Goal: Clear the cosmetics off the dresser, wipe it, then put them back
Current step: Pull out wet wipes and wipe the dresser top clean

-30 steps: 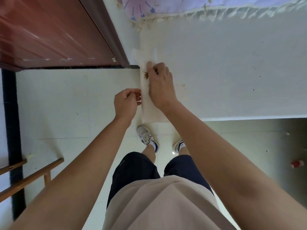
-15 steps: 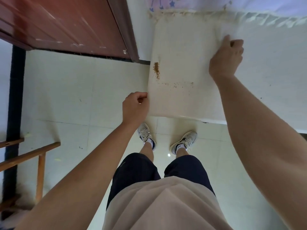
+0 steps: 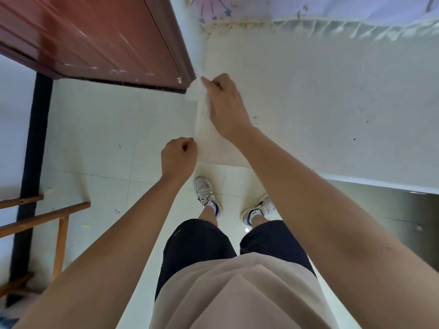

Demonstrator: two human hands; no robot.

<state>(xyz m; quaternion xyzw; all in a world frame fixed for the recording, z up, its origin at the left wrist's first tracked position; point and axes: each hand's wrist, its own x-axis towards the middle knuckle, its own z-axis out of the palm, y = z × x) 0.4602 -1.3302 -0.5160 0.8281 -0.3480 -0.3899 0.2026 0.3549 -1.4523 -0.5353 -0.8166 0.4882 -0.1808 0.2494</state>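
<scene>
The white dresser top point(image 3: 308, 103) fills the right of the view, and no cosmetics show on it. My right hand point(image 3: 225, 108) lies at its left edge, pressing down and gripping a white wipe point(image 3: 193, 91) whose end sticks out past the edge. A few small brown specks remain on the top just right of my wrist. My left hand point(image 3: 179, 157) is curled into a fist against the dresser's front left corner. Nothing can be seen inside it.
A red-brown wooden door point(image 3: 95, 36) stands at the upper left, close to the dresser's edge. A wooden frame point(image 3: 47, 217) and a black post point(image 3: 35, 138) are at the left. Pale floor tiles point(image 3: 107, 138) lie below. A frilled, star-printed fabric point(image 3: 285, 10) borders the dresser's back.
My right hand has swept with the wipe from the far right of the top back to the left edge. The brown smear seen before no longer shows. My left hand stayed put.
</scene>
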